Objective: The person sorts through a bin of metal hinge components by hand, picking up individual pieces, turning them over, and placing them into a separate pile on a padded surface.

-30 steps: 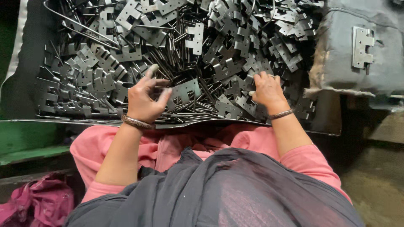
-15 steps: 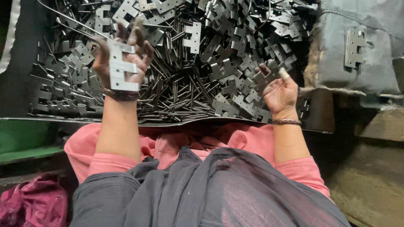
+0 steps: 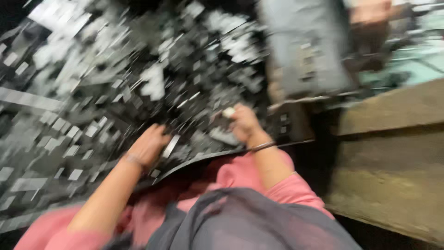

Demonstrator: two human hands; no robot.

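The head view is heavily blurred by motion. The left hand (image 3: 149,146) lies palm down on a heap of small flat metal plates (image 3: 152,83), at the near edge of the heap. Its fingers are curled loosely over the plates, and one pale plate (image 3: 170,146) sticks out just beside them; whether the hand grips it cannot be told. A thin bangle (image 3: 132,159) circles the left wrist.

The right hand (image 3: 243,124) rests further right on the same heap, fingers bent. A small pale piece (image 3: 228,112) shows at its fingertips, seemingly pinched there, though the blur leaves this unsure. A bangle (image 3: 262,146) sits on the right wrist too.

The plates fill a dark tray (image 3: 203,159) whose curved near rim runs between the two forearms, just above the person's pink sleeves (image 3: 286,185) and grey cloth (image 3: 245,222) over the lap. To the right of the heap stands a grey padded block (image 3: 305,51), with a worn wooden desk (image 3: 388,166) beyond it.
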